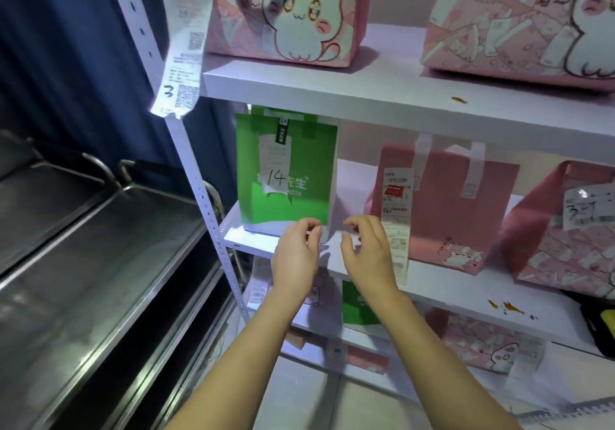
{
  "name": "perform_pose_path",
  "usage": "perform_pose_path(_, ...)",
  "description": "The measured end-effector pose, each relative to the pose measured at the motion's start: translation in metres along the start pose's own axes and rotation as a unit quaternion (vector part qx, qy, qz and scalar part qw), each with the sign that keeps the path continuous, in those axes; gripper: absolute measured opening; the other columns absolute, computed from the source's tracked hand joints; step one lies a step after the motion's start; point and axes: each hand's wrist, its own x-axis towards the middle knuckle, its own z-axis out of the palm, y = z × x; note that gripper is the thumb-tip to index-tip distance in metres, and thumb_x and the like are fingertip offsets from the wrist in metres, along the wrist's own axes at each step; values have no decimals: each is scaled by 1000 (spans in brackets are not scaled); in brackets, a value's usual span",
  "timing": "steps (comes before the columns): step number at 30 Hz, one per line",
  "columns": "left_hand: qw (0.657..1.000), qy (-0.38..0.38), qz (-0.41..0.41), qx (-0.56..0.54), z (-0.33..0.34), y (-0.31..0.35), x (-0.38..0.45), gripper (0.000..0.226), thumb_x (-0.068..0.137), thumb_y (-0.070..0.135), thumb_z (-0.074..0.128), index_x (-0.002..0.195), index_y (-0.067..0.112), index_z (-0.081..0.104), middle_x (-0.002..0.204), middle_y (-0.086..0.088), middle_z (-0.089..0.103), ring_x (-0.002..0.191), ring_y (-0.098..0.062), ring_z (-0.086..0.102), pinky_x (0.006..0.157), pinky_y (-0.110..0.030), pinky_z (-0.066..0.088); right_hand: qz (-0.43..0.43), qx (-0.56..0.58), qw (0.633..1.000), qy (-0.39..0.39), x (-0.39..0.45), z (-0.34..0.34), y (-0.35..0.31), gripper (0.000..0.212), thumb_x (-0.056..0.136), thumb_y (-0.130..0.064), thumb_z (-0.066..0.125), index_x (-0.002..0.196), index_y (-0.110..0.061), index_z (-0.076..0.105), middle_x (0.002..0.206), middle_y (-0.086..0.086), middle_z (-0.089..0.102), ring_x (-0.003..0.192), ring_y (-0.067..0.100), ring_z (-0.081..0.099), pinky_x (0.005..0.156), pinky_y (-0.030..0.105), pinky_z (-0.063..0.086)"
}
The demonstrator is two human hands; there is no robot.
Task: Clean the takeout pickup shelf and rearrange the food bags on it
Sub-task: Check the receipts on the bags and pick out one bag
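So both hands are up at the middle shelf [432, 283] right now. My left hand [294, 256] sits at the bottom right corner of the green bag [286, 176] with the "14" receipt, fingers loosely curled; can't tell if they actually touch it. My right hand [366, 253] hovers just beside it, fingers curled and apart, gripping nothing, in the gap before the pink bag [446, 210]. Orange sauce splatters [507, 307] sit on that shelf's front edge.

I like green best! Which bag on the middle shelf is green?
The green bag marked 14, at the shelf's left end. The others there are pink.
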Motion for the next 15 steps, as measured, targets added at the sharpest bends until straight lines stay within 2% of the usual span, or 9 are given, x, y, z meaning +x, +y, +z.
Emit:
perform_pose_path(3,999,37,21,8,-22,-12,16,21,105,30,49,117,26,65,115,10,64,103,-14,61,81,-42,55,-46,-16,999,1,10,20,-19,22,93,-10,58,114,-14,63,114,0,57,109,21,56,93,39,51)
perform_pose_path(8,996,65,44,42,-52,-22,35,26,106,28,48,127,26,62,127,8,61,114,-16,57,80,-42,53,-77,-60,995,2,23,41,-40,28,90,-2,64,118,-6,66,117,7,57,113,23,52,102,25,39)
perform_pose_path(11,995,62,51,51,-62,-30,43,26,106,29,48,128,25,61,129,6,61,110,-19,59,79,-41,54,-79,-71,994,0,24,49,-47,28,92,-5,63,119,-7,65,118,5,56,113,21,51,100,30,44)
perform_pose_path(15,996,46,54,53,-70,-43,46,27,106,26,50,129,22,63,130,5,62,116,-17,58,81,-30,44,-74,-75,994,6,21,58,-52,27,92,-3,62,119,-7,65,118,6,56,113,22,52,100,34,47)
